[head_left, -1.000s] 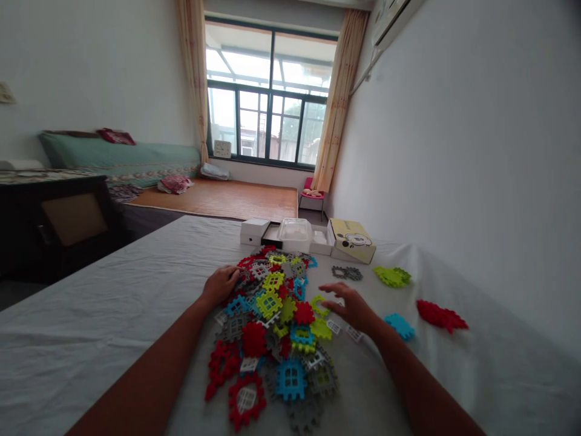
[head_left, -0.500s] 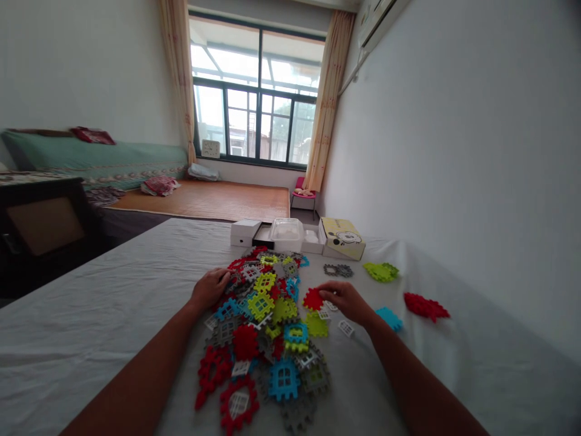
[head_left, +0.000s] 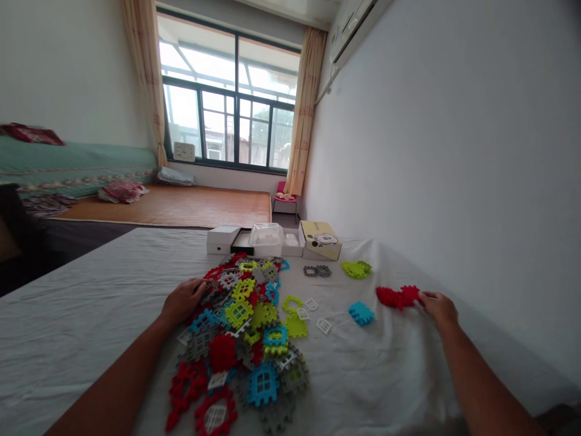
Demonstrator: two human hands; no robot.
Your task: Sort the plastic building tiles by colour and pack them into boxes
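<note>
A heap of interlocking plastic tiles in red, blue, green, yellow and grey lies on the white cloth. My left hand rests on the heap's left edge with its fingers loosely bent over the tiles, gripping nothing I can see. My right hand is stretched far right, its fingertips pinched on the end of a red tile that lies against other red tiles. A blue tile, a green group and a grey pair lie apart from the heap.
A white box, a clear tub and a yellow carton stand in a row at the far edge. Small white window inserts lie loose beside the heap. A white wall runs close along the right.
My right hand took a red tile from the heap and carried it right to the red group. The view swung right. The left hand stayed on the heap.
</note>
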